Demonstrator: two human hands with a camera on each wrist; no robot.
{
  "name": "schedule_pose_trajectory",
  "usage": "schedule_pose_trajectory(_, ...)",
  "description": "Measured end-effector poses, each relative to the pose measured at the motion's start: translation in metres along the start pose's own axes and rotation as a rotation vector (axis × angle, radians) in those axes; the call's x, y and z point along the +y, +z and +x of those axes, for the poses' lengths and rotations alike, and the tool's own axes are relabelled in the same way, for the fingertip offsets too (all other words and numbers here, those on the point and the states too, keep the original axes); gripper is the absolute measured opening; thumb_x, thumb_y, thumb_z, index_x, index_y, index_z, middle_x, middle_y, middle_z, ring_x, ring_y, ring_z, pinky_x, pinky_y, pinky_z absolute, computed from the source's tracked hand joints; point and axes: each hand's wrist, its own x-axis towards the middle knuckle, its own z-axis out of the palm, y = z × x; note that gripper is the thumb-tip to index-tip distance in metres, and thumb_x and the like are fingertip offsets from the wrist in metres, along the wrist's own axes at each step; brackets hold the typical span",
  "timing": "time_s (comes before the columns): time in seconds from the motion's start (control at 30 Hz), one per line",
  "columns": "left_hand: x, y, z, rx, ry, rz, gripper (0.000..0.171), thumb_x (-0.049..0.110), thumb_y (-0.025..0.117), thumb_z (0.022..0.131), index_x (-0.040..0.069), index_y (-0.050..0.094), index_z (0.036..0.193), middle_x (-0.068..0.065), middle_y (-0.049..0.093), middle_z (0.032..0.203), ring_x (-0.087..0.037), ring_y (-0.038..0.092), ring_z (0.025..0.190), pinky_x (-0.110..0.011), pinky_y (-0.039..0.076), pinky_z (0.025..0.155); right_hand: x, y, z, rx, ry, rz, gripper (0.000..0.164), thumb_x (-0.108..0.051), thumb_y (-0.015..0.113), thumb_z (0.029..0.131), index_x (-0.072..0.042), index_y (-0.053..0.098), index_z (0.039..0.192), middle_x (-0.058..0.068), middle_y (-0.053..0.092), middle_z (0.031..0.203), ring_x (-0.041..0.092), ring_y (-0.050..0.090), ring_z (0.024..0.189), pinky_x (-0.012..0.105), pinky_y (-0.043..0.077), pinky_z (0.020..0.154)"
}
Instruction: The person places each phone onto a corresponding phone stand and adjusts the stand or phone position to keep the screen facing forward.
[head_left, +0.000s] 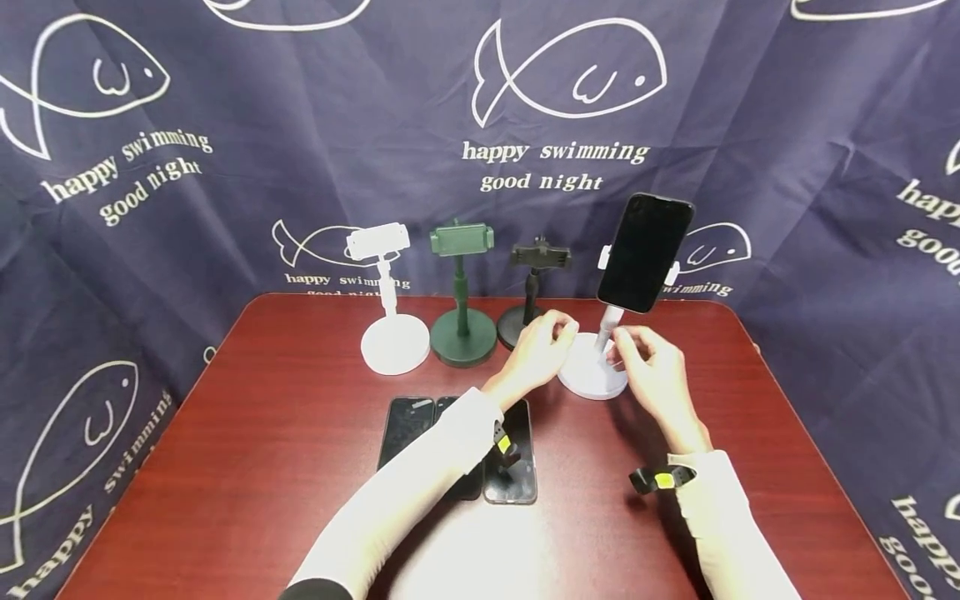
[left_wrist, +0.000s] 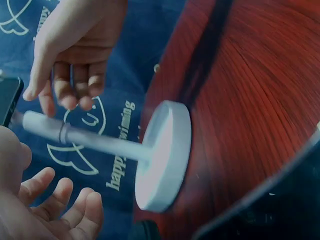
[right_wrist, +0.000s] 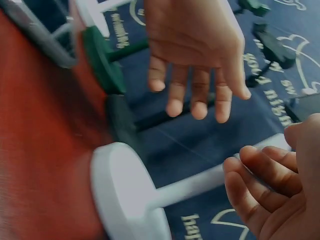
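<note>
A black phone (head_left: 647, 254) sits upright, slightly tilted, in the clamp of the rightmost white phone stand (head_left: 588, 371). My left hand (head_left: 537, 354) is just left of this stand, its fingers loosely bent and holding nothing. On the other side, my right hand (head_left: 656, 375) hovers close by the pole with relaxed fingers and an empty palm. In the left wrist view the white pole (left_wrist: 105, 141) runs between both hands, apart from the left one. The right wrist view shows the right fingers (right_wrist: 265, 187) in front of the pole; whether they touch it I cannot tell.
Further left along the back stand a black phone stand (head_left: 531, 287), a green one (head_left: 462, 333) and another white one (head_left: 395, 343). Under my left forearm lie a left phone (head_left: 407, 427), a middle phone (head_left: 468, 486) and a right phone (head_left: 513, 487) on the red-brown table (head_left: 247, 467).
</note>
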Motion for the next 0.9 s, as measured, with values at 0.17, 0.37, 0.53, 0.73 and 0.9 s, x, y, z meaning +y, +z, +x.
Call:
schedule_pose_trajectory(0.17, -0.017, -0.006, -0.005, 0.011, -0.038, 0.064, 0.024, 0.034, 0.050, 0.101, 0.017, 0.061, 0.114, 0.002, 0.058, 0.096, -0.012, 0.055, 0.091, -0.027, 0.047, 0.081, 0.014, 0.019, -0.012, -0.059, -0.071, -0.021, 0.022, -0.028, 0.061, 0.097, -0.008, 0.069, 0.102, 0.009, 0.070, 0.078, 0.025, 0.066, 0.069, 0.015, 0.048, 0.058)
schedule_pose_trajectory(0.37, -0.034, -0.021, -0.011, 0.009, -0.087, 0.139, 0.030, 0.041, 0.048, 0.101, 0.018, 0.056, 0.119, 0.001, 0.056, 0.100, -0.012, 0.054, 0.092, -0.034, 0.049, 0.084, 0.015, 0.048, -0.024, -0.132, -0.214, -0.064, 0.016, -0.015, 0.065, 0.092, -0.004, 0.067, 0.104, 0.008, 0.070, 0.082, 0.020, 0.066, 0.074, 0.036, 0.058, 0.067)
schedule_pose_trajectory(0.53, -0.041, -0.038, -0.007, 0.048, -0.092, 0.128, 0.036, 0.039, 0.048, 0.101, 0.014, 0.052, 0.126, -0.006, 0.059, 0.105, -0.018, 0.056, 0.095, -0.039, 0.050, 0.087, 0.013, 0.069, -0.025, -0.206, -0.287, -0.089, 0.023, -0.013, 0.067, 0.090, 0.001, 0.066, 0.107, 0.016, 0.070, 0.095, 0.026, 0.068, 0.084, 0.045, 0.059, 0.073)
schedule_pose_trajectory(0.73, -0.032, -0.063, 0.009, 0.096, -0.120, 0.036, 0.041, 0.042, 0.046, 0.101, 0.012, 0.047, 0.130, -0.005, 0.061, 0.106, -0.016, 0.060, 0.091, -0.037, 0.052, 0.083, 0.008, 0.089, -0.016, -0.248, -0.239, -0.189, 0.039, -0.026, 0.066, 0.091, -0.001, 0.061, 0.121, 0.018, 0.068, 0.109, 0.027, 0.067, 0.088, 0.046, 0.056, 0.080)
schedule_pose_trajectory(0.9, -0.019, -0.078, 0.018, 0.117, -0.116, -0.035, 0.047, 0.044, 0.045, 0.101, 0.011, 0.046, 0.134, -0.006, 0.063, 0.109, -0.016, 0.063, 0.087, -0.037, 0.053, 0.080, 0.007, 0.101, -0.005, -0.253, -0.220, -0.257, 0.043, -0.029, 0.064, 0.091, -0.001, 0.058, 0.123, 0.019, 0.066, 0.112, 0.030, 0.063, 0.098, 0.049, 0.051, 0.086)
